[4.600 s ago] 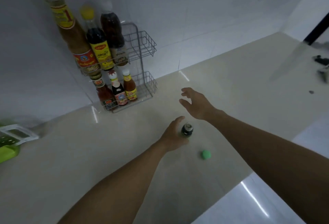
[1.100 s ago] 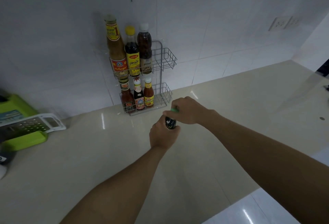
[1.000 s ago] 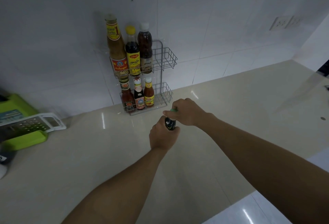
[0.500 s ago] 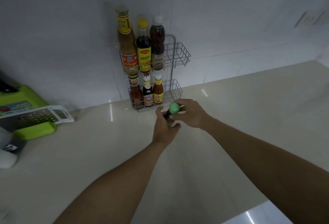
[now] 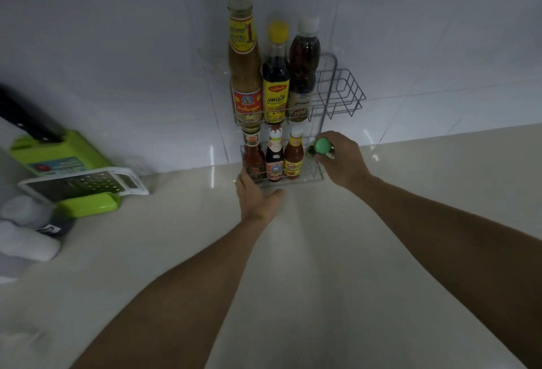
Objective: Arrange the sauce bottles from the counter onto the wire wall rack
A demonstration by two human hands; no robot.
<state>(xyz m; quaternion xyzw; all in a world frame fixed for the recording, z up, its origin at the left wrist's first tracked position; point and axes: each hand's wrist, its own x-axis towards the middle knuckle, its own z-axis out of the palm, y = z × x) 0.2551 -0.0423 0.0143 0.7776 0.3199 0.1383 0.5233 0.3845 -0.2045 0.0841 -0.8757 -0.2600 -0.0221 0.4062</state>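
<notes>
A two-tier wire rack [image 5: 341, 96] hangs on the white tiled wall. Its upper tier holds three tall bottles [image 5: 275, 75]; the lower tier holds three small sauce bottles [image 5: 274, 157]. My right hand [image 5: 341, 160] grips a dark bottle with a green cap [image 5: 322, 146] at the right end of the lower tier, beside the orange-labelled bottle. The bottle's body is mostly hidden by my fingers. My left hand [image 5: 256, 195] rests with fingers apart at the rack's lower left front, holding nothing.
The beige counter [image 5: 308, 251] stretches toward me. At the left stand a green slicer box with a white grater [image 5: 79, 184] on it, a black knife handle [image 5: 26, 116] and white containers [image 5: 26, 231]. The upper tier's right end has room.
My right hand carried the green-capped bottle from mid-counter up to the lower tier's right end. My left hand let go of it and moved to the rack's lower left.
</notes>
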